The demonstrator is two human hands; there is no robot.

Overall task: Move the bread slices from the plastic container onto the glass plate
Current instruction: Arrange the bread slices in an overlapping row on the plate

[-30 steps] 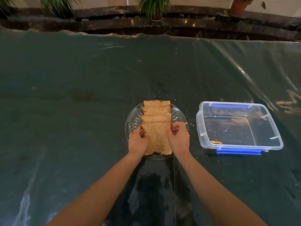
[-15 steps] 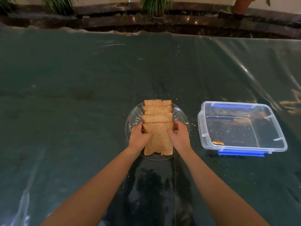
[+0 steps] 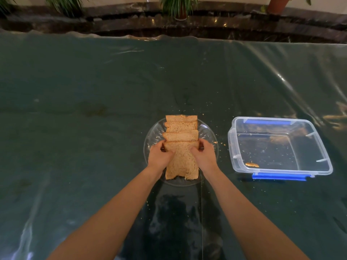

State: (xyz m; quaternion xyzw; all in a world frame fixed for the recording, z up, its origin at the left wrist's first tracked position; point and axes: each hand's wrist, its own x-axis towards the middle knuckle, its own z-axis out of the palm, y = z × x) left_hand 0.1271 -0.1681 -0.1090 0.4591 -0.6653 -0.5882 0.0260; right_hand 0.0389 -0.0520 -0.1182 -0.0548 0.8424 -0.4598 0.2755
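Several brown bread slices lie overlapping in a row on the round glass plate at the table's middle. The nearest bread slice lies on top, its torn near edge reaching the plate's front rim. My left hand grips its left side and my right hand grips its right side, fingers curled over the far corners. The clear plastic container with blue clips stands to the right, holding only crumbs and one small bread scrap.
A dark green table under a shiny plastic sheet fills the view. Crumbs lie scattered around the plate. Beyond the far edge runs a dark stone ledge with potted plants.
Both hands have slid slightly farther along the nearest slice's sides, staying on it. The slice has settled onto the row; the container has not moved.
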